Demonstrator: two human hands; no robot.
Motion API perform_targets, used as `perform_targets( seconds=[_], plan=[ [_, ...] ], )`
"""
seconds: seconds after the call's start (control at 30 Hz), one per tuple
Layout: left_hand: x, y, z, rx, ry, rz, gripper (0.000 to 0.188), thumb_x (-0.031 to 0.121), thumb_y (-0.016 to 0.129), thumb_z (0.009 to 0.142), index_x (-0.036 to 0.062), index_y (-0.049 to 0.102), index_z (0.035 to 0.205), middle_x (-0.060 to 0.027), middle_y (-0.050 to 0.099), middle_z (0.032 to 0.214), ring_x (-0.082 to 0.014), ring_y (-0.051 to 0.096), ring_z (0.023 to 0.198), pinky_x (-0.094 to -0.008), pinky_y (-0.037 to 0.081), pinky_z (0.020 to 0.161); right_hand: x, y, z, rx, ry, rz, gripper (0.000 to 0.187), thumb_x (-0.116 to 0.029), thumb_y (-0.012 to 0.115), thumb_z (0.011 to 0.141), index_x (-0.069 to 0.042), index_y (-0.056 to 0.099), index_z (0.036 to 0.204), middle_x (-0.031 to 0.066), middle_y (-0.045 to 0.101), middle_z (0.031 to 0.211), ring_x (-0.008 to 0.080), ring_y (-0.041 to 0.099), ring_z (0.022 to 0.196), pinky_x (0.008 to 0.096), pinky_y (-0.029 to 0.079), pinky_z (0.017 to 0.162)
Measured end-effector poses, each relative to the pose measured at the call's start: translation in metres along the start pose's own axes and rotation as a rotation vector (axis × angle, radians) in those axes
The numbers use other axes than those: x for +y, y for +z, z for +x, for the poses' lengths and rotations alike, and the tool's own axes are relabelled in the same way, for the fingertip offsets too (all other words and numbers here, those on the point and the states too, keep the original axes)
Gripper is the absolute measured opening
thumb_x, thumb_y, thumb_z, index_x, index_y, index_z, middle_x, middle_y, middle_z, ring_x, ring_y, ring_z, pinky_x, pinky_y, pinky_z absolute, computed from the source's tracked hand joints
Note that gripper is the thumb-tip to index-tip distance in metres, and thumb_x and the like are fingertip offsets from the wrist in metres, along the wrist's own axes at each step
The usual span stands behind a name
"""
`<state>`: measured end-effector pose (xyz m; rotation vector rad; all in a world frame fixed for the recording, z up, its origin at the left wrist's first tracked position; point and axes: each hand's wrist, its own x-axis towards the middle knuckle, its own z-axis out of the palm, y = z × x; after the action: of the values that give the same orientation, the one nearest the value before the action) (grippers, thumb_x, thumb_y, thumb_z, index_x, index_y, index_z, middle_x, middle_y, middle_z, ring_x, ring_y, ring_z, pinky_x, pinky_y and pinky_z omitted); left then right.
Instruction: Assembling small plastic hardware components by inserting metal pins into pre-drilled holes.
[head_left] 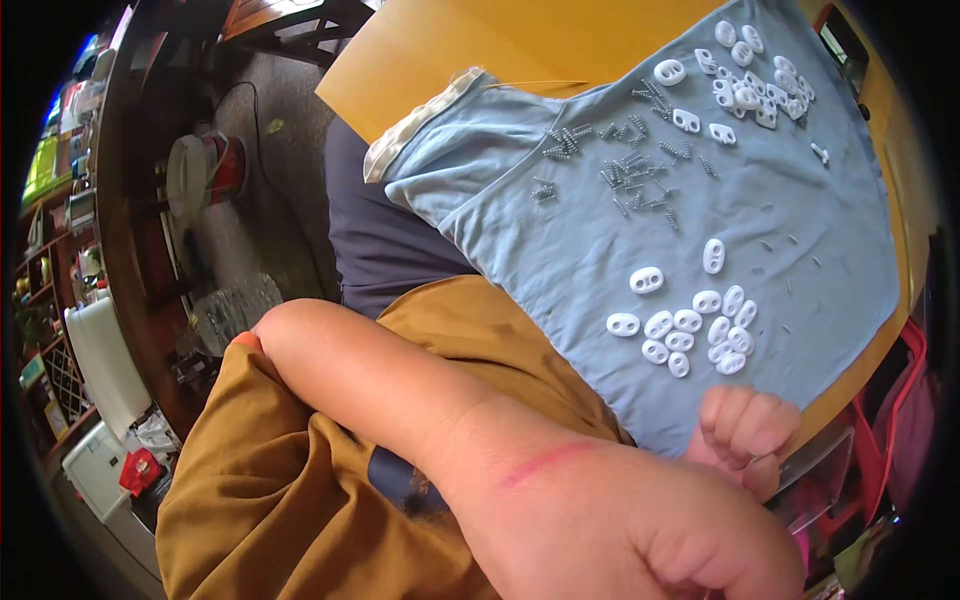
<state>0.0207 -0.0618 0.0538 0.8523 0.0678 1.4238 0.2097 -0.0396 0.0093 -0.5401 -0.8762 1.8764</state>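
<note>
My left hand (640,520) is large in the foreground at the lower right, its back toward the view and its fingers curled. Just beyond it, my right hand (748,428) has its fingers folded together; whatever either hand holds is hidden. Close by on the light blue cloth (560,240) lies a group of white oval two-hole plastic pieces (687,320). Farther up are several small metal springs (630,178) in loose clusters. A heap of white two-hole plastic pieces (748,96) sits at the far right, with a small white peg-like piece (820,153) near it.
The cloth covers part of a yellow tabletop (420,70) and hangs toward my lap. A clear plastic container (815,475) and a red strap (895,400) are beside my right hand. Left of me stand a bucket (190,175) and crowded shelves (60,240).
</note>
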Motion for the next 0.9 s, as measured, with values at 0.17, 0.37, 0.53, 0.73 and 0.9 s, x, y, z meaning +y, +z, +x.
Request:
perform_targets(
  seconds=[0.17,0.37,0.53,0.73,0.9],
  plan=[
    [-0.003,0.000,-0.005,0.021,0.013,0.085,0.027,0.012,0.047,0.086,-0.0058,0.052,0.105,-0.0138,0.056,0.096,-0.0202,0.049,0.089,-0.0345,0.033,0.082,-0.002,-0.002,-0.001,-0.015,0.018,-0.015,0.013,-0.008,0.057,0.072,-0.004,0.045,0.072,-0.0003,0.038,0.053,0.0098,0.030,0.044,0.0253,0.024,0.043],
    [-0.006,-0.004,-0.011,0.040,0.018,0.174,0.026,0.012,0.048,0.084,-0.0046,0.053,0.103,-0.0132,0.056,0.095,-0.0207,0.049,0.087,-0.0345,0.034,0.080,0.000,-0.001,-0.001,-0.022,0.020,-0.013,0.013,-0.009,0.058,0.072,-0.004,0.045,0.072,-0.0005,0.038,0.054,0.0096,0.031,0.044,0.0251,0.024,0.043],
    [-0.007,-0.003,-0.013,0.056,0.006,0.257,0.025,0.013,0.049,0.083,-0.0035,0.053,0.102,-0.0127,0.056,0.094,-0.0212,0.050,0.086,-0.0346,0.035,0.078,-0.002,-0.002,-0.001,-0.017,0.011,-0.028,0.014,-0.009,0.058,0.072,-0.005,0.045,0.072,-0.0006,0.038,0.053,0.0095,0.030,0.044,0.0249,0.024,0.043],
    [-0.013,-0.001,-0.011,0.055,0.013,0.320,0.024,0.013,0.051,0.082,-0.0023,0.053,0.100,-0.0121,0.056,0.092,-0.0217,0.050,0.084,-0.0346,0.036,0.076,-0.001,-0.001,0.000,-0.012,0.008,-0.030,0.010,-0.004,0.054,0.068,-0.005,0.045,0.069,0.0000,0.037,0.052,0.0099,0.029,0.043,0.0253,0.023,0.043],
    [-0.019,-0.001,-0.013,0.069,0.016,0.367,0.023,0.013,0.052,0.080,-0.0013,0.054,0.098,-0.0115,0.056,0.091,-0.0221,0.050,0.083,-0.0347,0.037,0.074,0.000,0.000,0.000,0.008,-0.022,-0.052,0.011,-0.005,0.054,0.068,-0.004,0.044,0.069,0.0002,0.037,0.053,0.0100,0.029,0.045,0.0259,0.024,0.044]
  ],
)
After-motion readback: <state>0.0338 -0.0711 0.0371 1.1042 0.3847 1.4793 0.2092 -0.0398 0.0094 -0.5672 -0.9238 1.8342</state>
